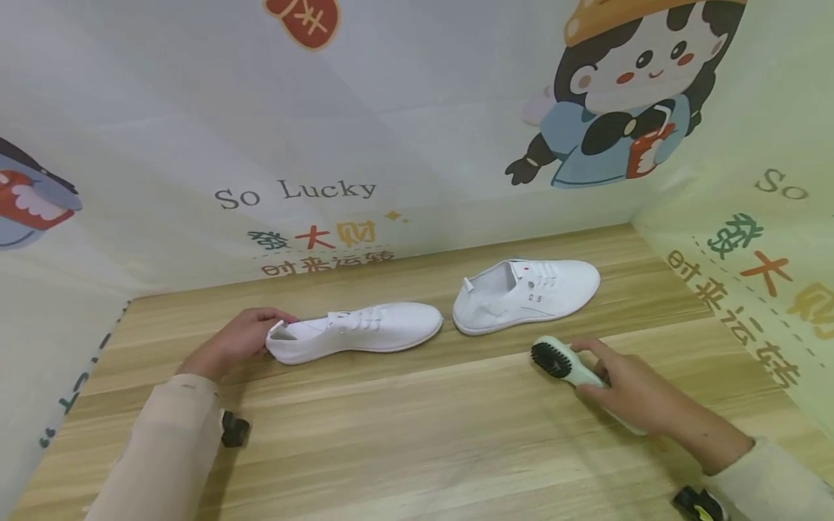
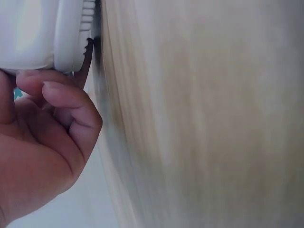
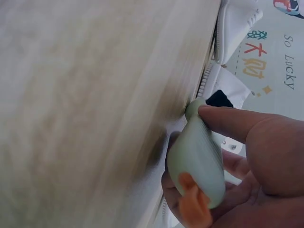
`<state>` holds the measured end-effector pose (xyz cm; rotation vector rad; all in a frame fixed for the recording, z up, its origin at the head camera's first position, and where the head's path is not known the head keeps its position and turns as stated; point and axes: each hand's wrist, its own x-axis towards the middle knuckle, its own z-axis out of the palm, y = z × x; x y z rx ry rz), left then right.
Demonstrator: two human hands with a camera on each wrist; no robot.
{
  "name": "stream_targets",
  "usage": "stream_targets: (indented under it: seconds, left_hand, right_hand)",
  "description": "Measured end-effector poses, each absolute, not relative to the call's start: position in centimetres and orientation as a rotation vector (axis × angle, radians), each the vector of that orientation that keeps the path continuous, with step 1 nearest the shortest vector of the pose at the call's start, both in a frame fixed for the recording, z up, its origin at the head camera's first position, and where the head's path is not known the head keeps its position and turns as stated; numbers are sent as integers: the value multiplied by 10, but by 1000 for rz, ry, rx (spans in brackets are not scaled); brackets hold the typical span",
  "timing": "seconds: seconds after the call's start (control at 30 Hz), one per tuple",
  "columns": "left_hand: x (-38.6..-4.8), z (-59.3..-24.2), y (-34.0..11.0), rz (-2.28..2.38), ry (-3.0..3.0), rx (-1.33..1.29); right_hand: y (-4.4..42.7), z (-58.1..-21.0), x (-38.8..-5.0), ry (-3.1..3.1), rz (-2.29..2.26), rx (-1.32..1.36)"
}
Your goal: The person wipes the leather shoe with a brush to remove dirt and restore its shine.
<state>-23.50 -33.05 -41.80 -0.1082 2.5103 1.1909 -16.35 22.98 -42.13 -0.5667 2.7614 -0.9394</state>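
Two white lace-up shoes lie on the wooden tabletop, toes to the right. My left hand (image 1: 237, 339) grips the heel of the left shoe (image 1: 391, 325); in the left wrist view its curled fingers (image 2: 71, 97) meet the heel (image 2: 28, 38) just above the wood. The right shoe (image 1: 563, 286) stands apart from both hands. In front of it, my right hand (image 1: 628, 387) holds a pale green brush (image 1: 583, 373) by the handle, black bristles (image 1: 551, 359) showing upward. An orange loop (image 3: 192, 199) hangs from the handle's end in the right wrist view.
The wooden tabletop (image 1: 404, 434) reaches back to a printed white wall sheet (image 1: 423, 145). Another printed sheet (image 1: 769, 253) borders the right side, and one (image 1: 52, 289) the left. Black wrist devices (image 1: 234, 429) are visible at both sleeves.
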Motion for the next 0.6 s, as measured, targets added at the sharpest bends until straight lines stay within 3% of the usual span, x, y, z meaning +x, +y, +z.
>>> stream_targets:
  seconds: [0.6]
  left_hand:
    - [-221,-418,-325,1296,2603,-124]
  right_hand:
    - [230,-418,-159,2955,-586,-546]
